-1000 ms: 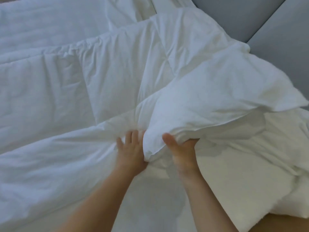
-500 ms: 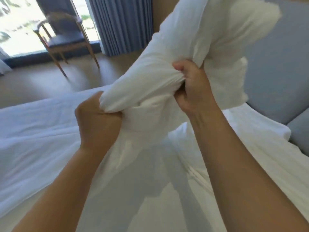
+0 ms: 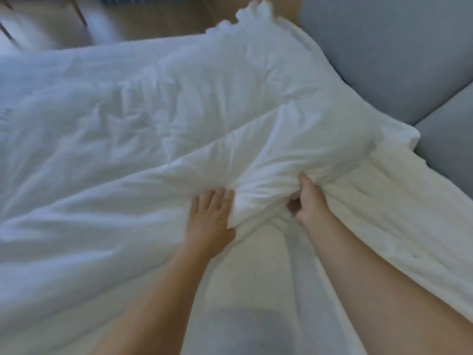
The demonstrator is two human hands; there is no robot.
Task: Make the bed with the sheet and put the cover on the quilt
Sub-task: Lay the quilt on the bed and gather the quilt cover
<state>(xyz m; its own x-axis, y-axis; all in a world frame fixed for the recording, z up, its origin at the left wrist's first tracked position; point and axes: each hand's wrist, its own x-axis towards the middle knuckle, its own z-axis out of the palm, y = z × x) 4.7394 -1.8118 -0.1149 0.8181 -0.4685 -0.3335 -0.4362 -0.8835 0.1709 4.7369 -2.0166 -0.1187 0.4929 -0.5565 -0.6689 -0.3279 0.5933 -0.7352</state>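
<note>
A white quilt (image 3: pixel 158 139) lies rumpled across most of the bed, puffy and creased, its far edge reaching towards a wooden floor (image 3: pixel 166 19) at the top of the view. One thick fold of it runs diagonally from the upper right down to the near middle, where it bunches into a rounded corner between the person's two hands. Under the forearms lies a flatter cream fabric (image 3: pixel 256 265) (sheet or cover, it is not clear which), and it shows in long pleats at the right.

The left hand (image 3: pixel 210 213) rests palm down on the quilt just beside the bunched corner. Its fingers are straight and close together and grasp nothing that can be seen; the thumb is hidden under the fold. The right hand (image 3: pixel 311 201) grips the other side of the corner, thumb on top and fingers curled beneath. Both bare forearms reach in from the bottom edge. A grey padded headboard (image 3: pixel 384 60) fills the right side.
</note>
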